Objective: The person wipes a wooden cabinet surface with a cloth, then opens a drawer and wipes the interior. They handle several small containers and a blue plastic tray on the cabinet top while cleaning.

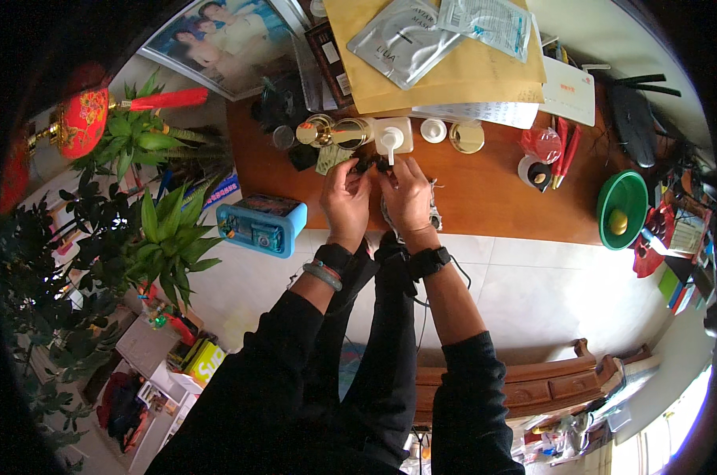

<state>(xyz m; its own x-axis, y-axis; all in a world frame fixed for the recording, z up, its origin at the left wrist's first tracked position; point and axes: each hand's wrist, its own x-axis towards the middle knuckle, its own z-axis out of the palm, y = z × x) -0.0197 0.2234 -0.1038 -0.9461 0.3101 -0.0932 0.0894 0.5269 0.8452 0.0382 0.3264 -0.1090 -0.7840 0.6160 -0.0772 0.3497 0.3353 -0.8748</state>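
Note:
My left hand (pixel 345 205) is over the front part of the brown wooden table (pixel 507 208), its fingertips pinching a small dark object (pixel 365 164). Close beside it, my right hand (pixel 407 199) has thumb and fingers closed at another dark piece (pixel 384 166); whether the two pieces are joined I cannot tell. Just beyond the fingertips stands a pump bottle (pixel 401 132) with a white nozzle. A greyish cloth (pixel 435 215) lies partly under my right hand. Left of the bottle are gold-topped jars (pixel 352 133) and a patterned greenish piece (pixel 333 159).
A blue plastic container (pixel 262 225) is at the table's left front edge. Right of the bottle are a white lid (pixel 433 130), a gold disc (pixel 467 138) and red pens (pixel 566 154). A green bowl (pixel 622 208) holds a yellowish round thing. Silver sachets (pixel 403 44) lie on envelopes (pixel 358 89) behind.

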